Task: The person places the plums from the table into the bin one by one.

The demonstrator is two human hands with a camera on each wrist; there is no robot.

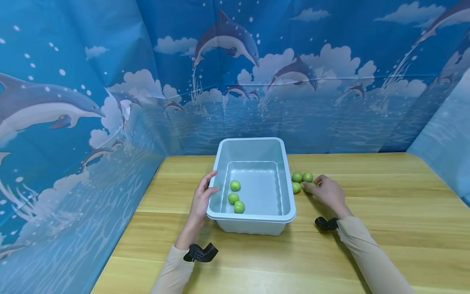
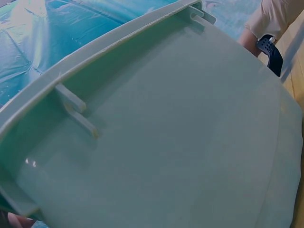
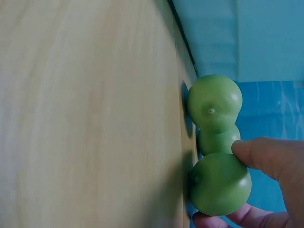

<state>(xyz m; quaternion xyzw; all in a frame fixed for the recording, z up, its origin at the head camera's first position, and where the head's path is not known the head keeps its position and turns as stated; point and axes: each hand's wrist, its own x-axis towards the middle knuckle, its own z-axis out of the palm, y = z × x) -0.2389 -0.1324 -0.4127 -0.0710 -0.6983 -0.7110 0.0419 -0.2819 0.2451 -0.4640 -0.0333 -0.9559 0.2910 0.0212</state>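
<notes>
A pale blue-grey plastic tub (image 1: pixel 253 224) stands on the table, with three small round green fruits (image 1: pixel 239 206) inside near its left wall. My left hand (image 1: pixel 201 200) grips the tub's left rim, thumb over the edge; in the left wrist view the tub's outer wall (image 2: pixel 180 123) hides nearly all of that hand. Right of the tub, my right hand (image 1: pixel 328 195) holds a green fruit (image 3: pixel 221 185) between thumb and fingers, low against the tabletop. Other green fruits (image 1: pixel 297 177) lie close beside it, between the hand and the tub.
The wooden table (image 1: pixel 396 212) runs out to both sides of the tub. A blue dolphin-print sheet (image 1: pixel 235 106) hangs behind it and along the left side. Black wrist mounts (image 1: pixel 201 252) sit on both forearms.
</notes>
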